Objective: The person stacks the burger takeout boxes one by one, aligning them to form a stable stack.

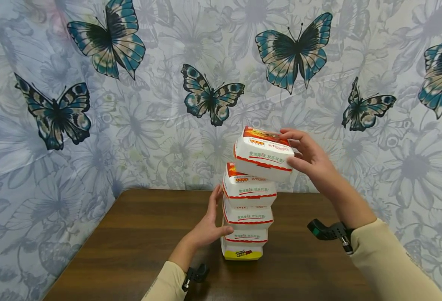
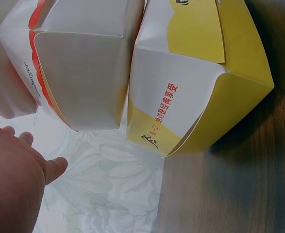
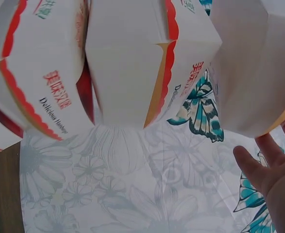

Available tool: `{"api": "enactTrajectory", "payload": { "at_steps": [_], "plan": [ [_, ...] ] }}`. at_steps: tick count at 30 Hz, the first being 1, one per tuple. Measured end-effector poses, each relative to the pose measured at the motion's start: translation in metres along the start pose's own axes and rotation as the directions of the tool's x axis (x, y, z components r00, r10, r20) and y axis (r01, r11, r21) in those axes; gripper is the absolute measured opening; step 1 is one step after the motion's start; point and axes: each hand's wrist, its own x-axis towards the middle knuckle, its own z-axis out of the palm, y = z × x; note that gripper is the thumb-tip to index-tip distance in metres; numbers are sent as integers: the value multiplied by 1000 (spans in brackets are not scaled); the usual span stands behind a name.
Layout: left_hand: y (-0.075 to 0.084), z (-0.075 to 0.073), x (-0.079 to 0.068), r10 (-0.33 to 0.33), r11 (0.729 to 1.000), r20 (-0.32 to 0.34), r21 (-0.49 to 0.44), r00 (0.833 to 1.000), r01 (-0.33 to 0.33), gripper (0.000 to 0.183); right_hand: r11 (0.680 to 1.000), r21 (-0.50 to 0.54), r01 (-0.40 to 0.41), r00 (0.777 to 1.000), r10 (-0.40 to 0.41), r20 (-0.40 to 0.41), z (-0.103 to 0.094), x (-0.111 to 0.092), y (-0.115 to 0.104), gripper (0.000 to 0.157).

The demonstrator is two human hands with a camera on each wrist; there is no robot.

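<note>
Several white cardboard burger boxes stand in a stack (image 1: 249, 215), each with a red scalloped line. At the bottom is a white and yellow burger box (image 1: 242, 254). My right hand (image 1: 311, 161) grips the right end of the top burger box (image 1: 264, 156), thumb at the front corner and fingers at the top. This box sits tilted and shifted right over the one below; a wedge-shaped gap shows between them in the right wrist view. Beside the stack's left side is my left hand (image 1: 207, 223), fingers extended upward and thumb across the front; whether it touches is unclear.
The stack stands on a dark brown wooden table (image 1: 149, 234). Close behind the table hangs a pale floral cloth (image 1: 149, 146) with teal butterflies. Each wrist wears a black camera mount, one on the left (image 1: 196, 276) and one on the right (image 1: 330, 230).
</note>
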Motion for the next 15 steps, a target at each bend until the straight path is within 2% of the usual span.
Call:
{"api": "enactTrajectory", "payload": {
  "at_steps": [9, 15],
  "plan": [
    [0, -1, 0, 28, 1000, -6, 2, 1000, -28, 120, 999, 35, 35, 994, -39, 104, 3, 15, 8, 40],
    [-1, -1, 0, 32, 999, 2, -12, 999, -32, 121, 998, 47, 41, 991, -46, 125, 2, 19, 11, 39]
  ]
}}
